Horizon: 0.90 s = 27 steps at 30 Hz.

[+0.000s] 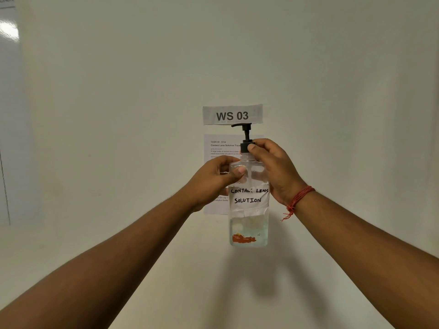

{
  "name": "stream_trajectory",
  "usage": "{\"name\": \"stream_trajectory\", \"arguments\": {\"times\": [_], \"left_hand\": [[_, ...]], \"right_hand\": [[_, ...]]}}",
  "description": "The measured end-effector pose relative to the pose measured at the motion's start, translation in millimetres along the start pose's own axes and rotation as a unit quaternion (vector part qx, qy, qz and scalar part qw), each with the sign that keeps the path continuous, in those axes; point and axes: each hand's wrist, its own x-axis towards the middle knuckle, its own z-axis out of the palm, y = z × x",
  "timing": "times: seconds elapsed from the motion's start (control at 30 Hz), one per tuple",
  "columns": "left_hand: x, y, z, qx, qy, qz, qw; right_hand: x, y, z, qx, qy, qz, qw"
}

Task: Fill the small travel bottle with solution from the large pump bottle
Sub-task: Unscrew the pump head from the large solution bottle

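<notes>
Soft, even indoor light with a faint greenish-yellow cast fills the view, and the pale wall (332, 79) reads evenly lit. Behind and below the large pump bottle (248, 210) a broad, blurry-edged shadow (251, 281) falls down the wall, so the light comes from above and in front. At the far left a glossy panel (9, 91) carries a bright smear of glare near its top. Focus is sharp at the centre: the "WS 03" sign (232, 115) and the handwritten label (249, 195) read cleanly, while the small print on the sheet (218, 148) is barely legible. Both forearms stretch and soften toward the near corners, a wide-angle distortion, and the corners darken slightly
</notes>
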Motion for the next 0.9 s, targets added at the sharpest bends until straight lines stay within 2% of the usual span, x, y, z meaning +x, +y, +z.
{"name": "stream_trajectory", "arguments": {"times": [0.67,0.9], "left_hand": [[-0.6,1.9,5.5,0.002,0.002,-0.005,1.000],[-1.9,3.4,6.0,0.008,0.002,-0.005,1.000]], "right_hand": [[-2.0,3.7,-2.9,0.010,0.020,-0.004,1.000],[-3.1,0.3,-4.5,0.012,0.003,0.007,1.000]]}}
